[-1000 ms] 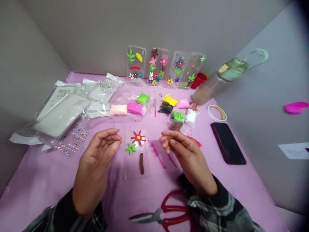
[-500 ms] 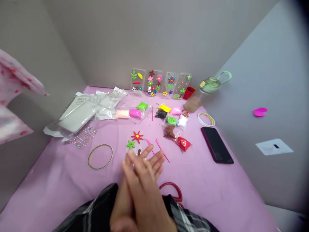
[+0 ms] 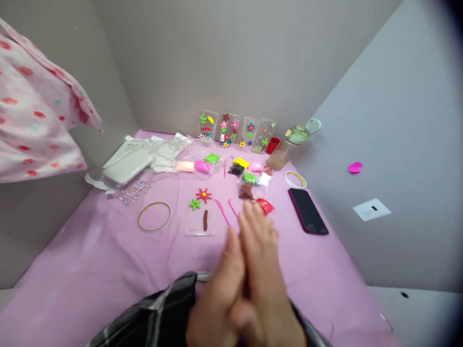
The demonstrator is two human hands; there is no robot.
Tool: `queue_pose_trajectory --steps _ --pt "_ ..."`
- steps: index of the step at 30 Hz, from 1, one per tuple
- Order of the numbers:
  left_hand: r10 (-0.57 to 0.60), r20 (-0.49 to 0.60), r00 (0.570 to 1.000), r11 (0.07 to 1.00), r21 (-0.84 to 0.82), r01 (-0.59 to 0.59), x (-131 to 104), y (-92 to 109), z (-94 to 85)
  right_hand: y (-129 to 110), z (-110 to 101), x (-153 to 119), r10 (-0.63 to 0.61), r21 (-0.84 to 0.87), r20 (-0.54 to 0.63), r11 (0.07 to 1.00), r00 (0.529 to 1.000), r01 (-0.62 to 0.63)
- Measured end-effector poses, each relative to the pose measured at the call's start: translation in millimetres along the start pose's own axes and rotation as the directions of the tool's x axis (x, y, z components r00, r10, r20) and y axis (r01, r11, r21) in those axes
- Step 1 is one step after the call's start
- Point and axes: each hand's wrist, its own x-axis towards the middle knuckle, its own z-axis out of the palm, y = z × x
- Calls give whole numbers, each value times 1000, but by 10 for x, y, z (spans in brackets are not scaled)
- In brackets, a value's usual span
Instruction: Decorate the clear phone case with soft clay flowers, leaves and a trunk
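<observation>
My left hand (image 3: 221,282) and my right hand (image 3: 265,270) are pressed palm to palm above the near part of the table, fingers stretched out and blurred. Whether anything lies between the palms is hidden. Just beyond them on the left lies a clear phone case (image 3: 193,224). It bears a red clay flower (image 3: 204,195) with a yellow centre, a green clay flower (image 3: 195,204) and a brown clay strip (image 3: 205,220). Two pink modelling tools, one a knife-like tool (image 3: 222,212), rest right of the case. A red clay packet (image 3: 265,206) is partly behind my right fingertips.
Decorated clear cases (image 3: 229,130) lean on the back wall beside a bottle (image 3: 289,147). Several clay packets (image 3: 249,178) lie mid-table. Packaged cases (image 3: 130,164) and a tape ring (image 3: 154,217) are left; a phone (image 3: 308,211) is right. Spotted cloth (image 3: 39,111) hangs at left.
My hands have turned from lying crossed over each other to standing palm to palm, and shifted right. The clay strip on the case is now uncovered. The view has shifted; red handles are now hidden.
</observation>
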Motion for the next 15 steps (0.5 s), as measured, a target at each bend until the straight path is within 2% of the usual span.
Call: queue_pose_trajectory --steps 1,3,4,5,7,8,11,15 --pt "53 -18 998 999 1 -52 5 42 -18 -2 57 -34 -62 10 -23 998 998 63" --pt "169 -69 983 986 -2 -169 31 100 -49 -7 148 -60 -96 12 7 995 995 96" --pt "167 -85 982 986 -5 -168 39 96 -60 1 162 -39 -93 13 7 996 996 93" --pt "138 -123 983 990 -2 -139 36 66 -71 22 152 3 -58 12 -16 998 998 58" --pt "-26 -86 996 1000 -3 25 -3 -41 -101 121 85 120 21 -18 -26 1000 999 -22" --pt "-67 -98 993 997 -30 65 -32 -94 -127 197 46 177 26 -50 -49 998 998 -29" --pt "-141 -94 986 990 -40 137 -98 -159 -256 473 0 266 76 -137 -22 987 997 -79" --pt "-156 -102 983 987 -48 152 -58 -89 -428 704 79 274 95 -39 48 995 994 -93"
